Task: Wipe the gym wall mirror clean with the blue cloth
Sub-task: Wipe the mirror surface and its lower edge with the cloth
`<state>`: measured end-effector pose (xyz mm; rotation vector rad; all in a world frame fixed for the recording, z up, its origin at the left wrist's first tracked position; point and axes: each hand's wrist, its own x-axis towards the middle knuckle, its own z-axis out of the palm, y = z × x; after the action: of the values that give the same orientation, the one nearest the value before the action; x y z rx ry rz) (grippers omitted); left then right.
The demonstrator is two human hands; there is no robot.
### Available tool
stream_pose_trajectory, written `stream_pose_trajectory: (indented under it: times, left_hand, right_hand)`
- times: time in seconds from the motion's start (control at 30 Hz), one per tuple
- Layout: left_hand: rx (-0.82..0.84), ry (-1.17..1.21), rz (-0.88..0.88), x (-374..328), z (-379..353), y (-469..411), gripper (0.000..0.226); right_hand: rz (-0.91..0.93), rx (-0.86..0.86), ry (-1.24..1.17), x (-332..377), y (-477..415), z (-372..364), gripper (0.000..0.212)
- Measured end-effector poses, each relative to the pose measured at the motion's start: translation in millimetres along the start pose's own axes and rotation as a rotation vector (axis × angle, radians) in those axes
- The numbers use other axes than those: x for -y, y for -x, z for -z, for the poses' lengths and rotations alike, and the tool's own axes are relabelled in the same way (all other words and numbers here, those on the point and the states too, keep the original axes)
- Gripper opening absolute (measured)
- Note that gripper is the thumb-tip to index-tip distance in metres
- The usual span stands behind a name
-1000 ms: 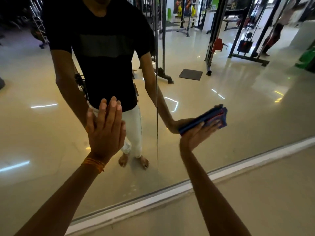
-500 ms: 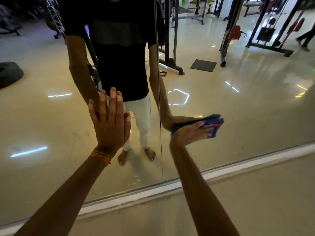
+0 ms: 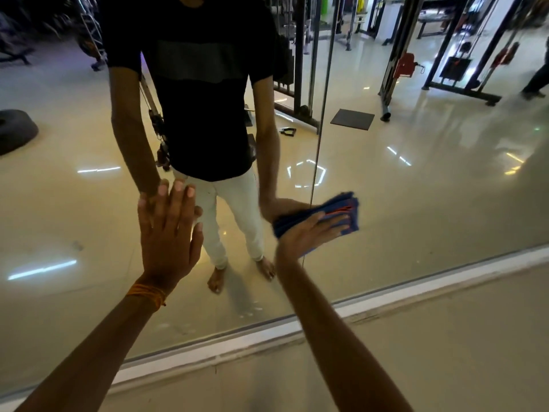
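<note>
The large gym wall mirror (image 3: 430,203) fills most of the view. It is made of panels that meet at a thin vertical seam (image 3: 319,129), which runs down to the lower edge. That edge is a pale white frame strip (image 3: 386,295) slanting across the picture. Below it lies the glossy beige floor (image 3: 445,352).

The left hand (image 3: 169,233) is released and lies flat on the glass left of the seam, with its fingers straight and pointing up and nothing held. An orange thread band (image 3: 147,292) circles its wrist.

The right hand (image 3: 309,233) presses the folded blue cloth with an orange stripe (image 3: 344,211) against the mirror. Its fingers are laid out straight over the fabric rather than curled round it. The cloth lies low on the mirror and crosses the seam, with most of it on the right panel. It sits well above the frame strip, and its right edge juts out past the fingertips.

To the right of the cloth the glass runs on to the picture's edge, and more glass stretches above it. To the left, glass lies bare between the two hands and also beyond the left hand.

The mirror reflects the person in a black T-shirt (image 3: 202,84) and white trousers (image 3: 234,209), standing barefoot. It also reflects dark gym machine frames (image 3: 395,55) and a dark square floor mat (image 3: 352,118).
</note>
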<state>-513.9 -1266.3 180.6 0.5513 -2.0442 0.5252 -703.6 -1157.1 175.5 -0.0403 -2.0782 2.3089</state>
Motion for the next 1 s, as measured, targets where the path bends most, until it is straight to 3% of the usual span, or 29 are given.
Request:
stream_pose_trajectory:
  times: [0.1,0.17,0.23,0.3,0.37,0.5,0.57,0.67,0.8,0.87,1.0]
  left_hand:
    - [-0.001,-0.007,-0.045,9,-2,-1,0.065]
    - [0.012,0.043,-0.061,17,3,1,0.064]
    - [-0.023,0.042,-0.056,26,6,8,0.063]
    - [-0.018,0.028,-0.022,34,7,10,0.064]
    - [-0.036,-0.035,-0.054,37,3,12,0.065]
    - [-0.047,-0.101,-0.091,44,-4,15,0.066]
    - [-0.022,-0.126,-0.095,48,-2,16,0.068]
    - [-0.024,-0.107,-0.129,50,6,17,0.064]
    - [-0.029,-0.077,-0.102,59,14,22,0.065]
    - [-0.032,-0.047,-0.072,65,16,26,0.067]
    - [-0.036,-0.063,-0.11,76,18,28,0.066]
  right_hand:
    - [0.261,0.238,0.068,-40,42,-8,0.066]
    - [0.28,0.179,0.087,-45,0,0,0.071]
    - [0.225,0.016,0.019,-35,-54,14,0.084]
    - [0.155,-0.057,-0.016,-26,-67,14,0.074]
    - [0.173,-0.038,-0.002,-22,-24,-4,0.061]
    - [0.467,0.253,0.139,-40,112,-37,0.062]
    - [0.562,0.319,0.214,-47,119,-31,0.062]
    - [0.6,0.139,0.245,-48,46,-18,0.068]
    - [0.437,-0.032,0.121,-30,17,-21,0.074]
    - [0.45,0.063,0.125,-38,72,-36,0.068]
    - [0.767,0.422,0.334,-76,149,-30,0.061]
